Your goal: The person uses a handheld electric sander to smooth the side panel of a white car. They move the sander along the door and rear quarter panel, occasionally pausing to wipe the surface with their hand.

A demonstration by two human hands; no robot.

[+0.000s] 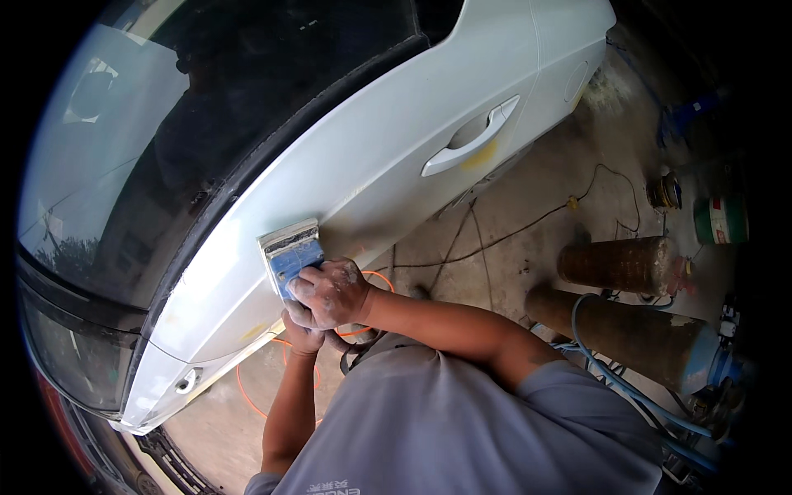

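A blue sanding block [290,259] with a pale, dusty edge rests against the white car door [363,177], just below the window. My right hand [333,290] is closed round the block, its fingers coated in pale dust. My left hand [304,333] is closed at the near end of the same block, tucked under the right hand and partly hidden by it. To the upper right of my hands sits the white door handle [472,142], with a yellowish patch [482,155] beside it. Whitish smears show on the panel at the lower left.
Two rusty gas cylinders [619,262] lie on the right, with blue hoses [582,322] around them. A dark cable [511,235] and an orange hose [247,392] trail over the concrete floor. A green and white bucket [720,220] stands farther right. The dark car window [272,91] fills the upper left.
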